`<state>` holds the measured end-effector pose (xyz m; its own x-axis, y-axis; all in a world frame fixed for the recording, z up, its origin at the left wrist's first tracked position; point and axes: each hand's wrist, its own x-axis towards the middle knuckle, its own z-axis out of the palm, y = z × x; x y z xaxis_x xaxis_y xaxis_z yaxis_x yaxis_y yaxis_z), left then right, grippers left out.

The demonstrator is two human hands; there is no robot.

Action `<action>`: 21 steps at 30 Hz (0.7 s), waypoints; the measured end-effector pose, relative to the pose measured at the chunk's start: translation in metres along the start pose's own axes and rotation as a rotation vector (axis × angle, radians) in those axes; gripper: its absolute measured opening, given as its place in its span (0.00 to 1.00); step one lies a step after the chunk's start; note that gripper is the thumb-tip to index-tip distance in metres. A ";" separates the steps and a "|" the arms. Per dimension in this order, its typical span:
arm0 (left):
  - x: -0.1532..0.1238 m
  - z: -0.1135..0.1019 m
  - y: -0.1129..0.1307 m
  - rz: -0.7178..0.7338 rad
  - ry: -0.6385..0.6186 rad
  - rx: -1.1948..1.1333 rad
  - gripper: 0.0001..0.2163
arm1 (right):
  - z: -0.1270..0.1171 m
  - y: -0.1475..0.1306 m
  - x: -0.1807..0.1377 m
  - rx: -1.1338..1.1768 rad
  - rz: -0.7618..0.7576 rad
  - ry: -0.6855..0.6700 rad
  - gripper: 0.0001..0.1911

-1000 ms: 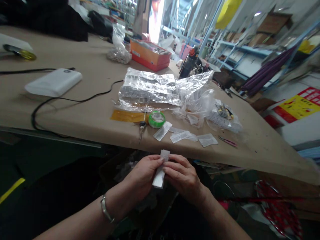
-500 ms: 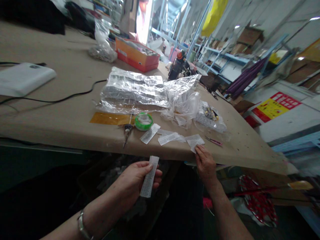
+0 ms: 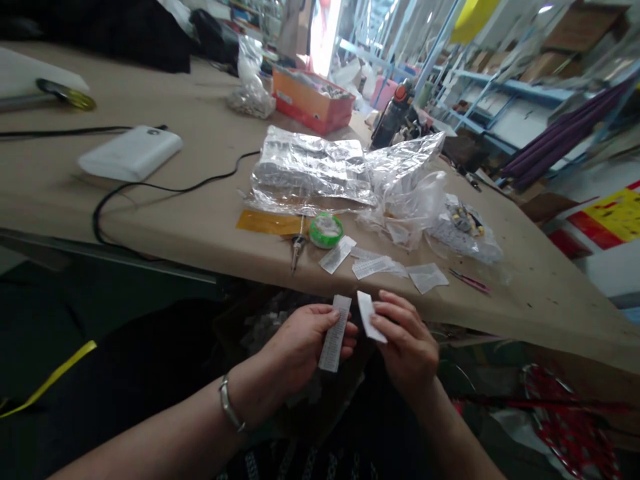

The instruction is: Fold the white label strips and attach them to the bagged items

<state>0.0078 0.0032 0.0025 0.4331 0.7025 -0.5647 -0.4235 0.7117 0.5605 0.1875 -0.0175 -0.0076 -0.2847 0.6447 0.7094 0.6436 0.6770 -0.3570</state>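
The left hand (image 3: 300, 343) grips a long thin white paper strip (image 3: 336, 337) with rows of tiny grey marks, its thumb on top. The right hand (image 3: 413, 343) has changed the most. About 0.5 seconds ago it was down at the flat brown table (image 3: 215, 227), touching a white slip there. Now it is up near the left hand, pinching a small plain white paper piece (image 3: 369, 317) between its thumb and fingers. So each hand has 1 piece, and it looks like the work now uses 2 pieces at the same time. They are near each other, in front of the table edge, with a gap between them.

A wide pale slip (image 3: 427, 277) lies where the right hand was touching. A thin pink metal tool (image 3: 469, 281) lies to its right. To its left are thin white slips with tiny marks (image 3: 370, 267), partly overlapping, and a round green roll with a pale middle (image 3: 327, 231). The marks are too small to read.
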 end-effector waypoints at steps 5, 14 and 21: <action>-0.001 -0.005 0.000 0.050 -0.069 -0.159 0.03 | 0.032 -0.022 -0.002 0.027 -0.145 -0.169 0.12; 0.000 -0.012 -0.001 0.077 -0.048 -0.201 0.03 | 0.034 -0.023 0.003 -0.012 -0.196 -0.256 0.11; -0.005 -0.011 0.002 0.101 -0.056 -0.178 0.05 | 0.030 -0.023 0.009 -0.038 -0.207 -0.289 0.11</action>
<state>-0.0037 0.0010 0.0002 0.4224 0.7726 -0.4740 -0.5987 0.6304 0.4940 0.1491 -0.0171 -0.0113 -0.5977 0.5724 0.5613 0.5755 0.7938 -0.1967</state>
